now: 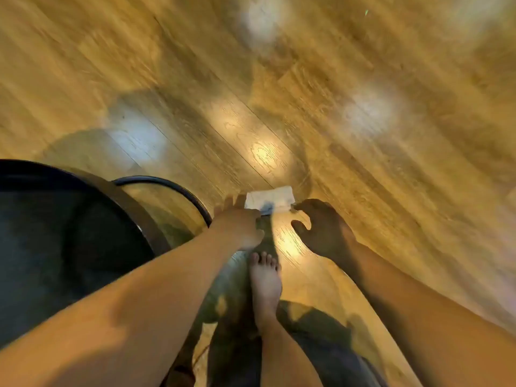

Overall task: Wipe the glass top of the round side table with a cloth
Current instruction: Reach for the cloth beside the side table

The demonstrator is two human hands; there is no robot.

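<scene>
1. The cloth [269, 201] is a small white folded rectangle with a grey smudge at its near edge, held above the wooden floor [363, 79], just right of the table [164, 191].
2. My left hand [240, 224] pinches its left corner; my right hand [321, 230] nips the right edge, other fingers loosely curled.
3. Next I should fold it flat, then swing it left onto the glass, wiping from the rim inward.
4. My bare foot [265, 280] stands below the cloth.
</scene>
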